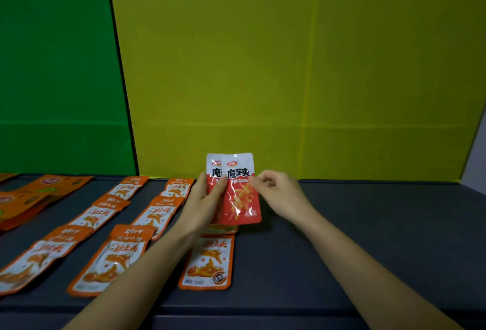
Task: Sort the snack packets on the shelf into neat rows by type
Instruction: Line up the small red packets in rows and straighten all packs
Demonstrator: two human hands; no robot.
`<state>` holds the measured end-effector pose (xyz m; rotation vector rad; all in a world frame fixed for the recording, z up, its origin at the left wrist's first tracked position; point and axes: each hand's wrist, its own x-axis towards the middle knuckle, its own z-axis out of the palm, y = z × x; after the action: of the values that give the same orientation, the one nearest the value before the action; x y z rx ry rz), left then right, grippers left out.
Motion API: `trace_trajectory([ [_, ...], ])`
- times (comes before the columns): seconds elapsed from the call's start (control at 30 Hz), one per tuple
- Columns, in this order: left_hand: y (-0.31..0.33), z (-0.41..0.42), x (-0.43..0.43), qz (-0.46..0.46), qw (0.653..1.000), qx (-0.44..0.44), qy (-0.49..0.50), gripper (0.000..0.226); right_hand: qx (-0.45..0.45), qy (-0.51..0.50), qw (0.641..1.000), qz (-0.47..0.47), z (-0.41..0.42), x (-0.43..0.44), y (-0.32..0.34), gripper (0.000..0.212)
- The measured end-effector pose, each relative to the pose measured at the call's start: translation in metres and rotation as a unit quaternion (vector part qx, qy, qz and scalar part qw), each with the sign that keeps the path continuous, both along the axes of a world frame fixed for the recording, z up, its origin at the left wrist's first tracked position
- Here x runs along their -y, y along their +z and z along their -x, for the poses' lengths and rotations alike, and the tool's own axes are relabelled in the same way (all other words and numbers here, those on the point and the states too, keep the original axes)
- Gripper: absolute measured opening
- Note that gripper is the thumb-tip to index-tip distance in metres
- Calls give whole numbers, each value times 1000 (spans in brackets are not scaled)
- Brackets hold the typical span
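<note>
Two red-and-white snack packets [240, 193] are held upright and overlapping above the dark shelf [368, 237]. My left hand [203, 203] grips them from the left, thumb across the front. My right hand [278, 193] pinches the right edge of the front packet with fingertips. Orange-and-white packets [115, 258] lie flat in rows to the left and below the hands, one [209, 261] directly under the held packets. Plain orange packets [50, 185] are piled at the far left.
A yellow-green backboard [289, 66] rises behind the shelf, with a green panel [52, 66] on its left. The shelf's right half holds no packets. The shelf's front edge [236, 308] runs across the bottom.
</note>
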<state>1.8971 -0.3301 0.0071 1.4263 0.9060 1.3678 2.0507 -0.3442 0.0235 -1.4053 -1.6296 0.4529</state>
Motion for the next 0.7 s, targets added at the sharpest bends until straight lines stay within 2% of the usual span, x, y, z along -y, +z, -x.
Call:
trace_trajectory([
  [0.13,-2,2,-3,36,999,14,-7,17,-99,-64,993,-17,-40,14,9,25],
  [0.3,-5,0,-7,47,999,13,-19,21,-63,-13,994,90,-29,29,-5,37],
  [0.37,-6,-2,-5,32,999,1,-31,22,-50,11,995,81,-11,28,-10,34],
  [0.53,-8,-5,-1,16,997,-28,-67,15,-128,29,991,30,2,20,-17,9],
  [0.63,-7,-3,-4,32,999,1,-36,13,-194,22,981,13,-23,16,-9,14],
  [0.7,-7,0,-7,61,998,17,-12,10,-214,5,976,41,-50,15,-7,18],
])
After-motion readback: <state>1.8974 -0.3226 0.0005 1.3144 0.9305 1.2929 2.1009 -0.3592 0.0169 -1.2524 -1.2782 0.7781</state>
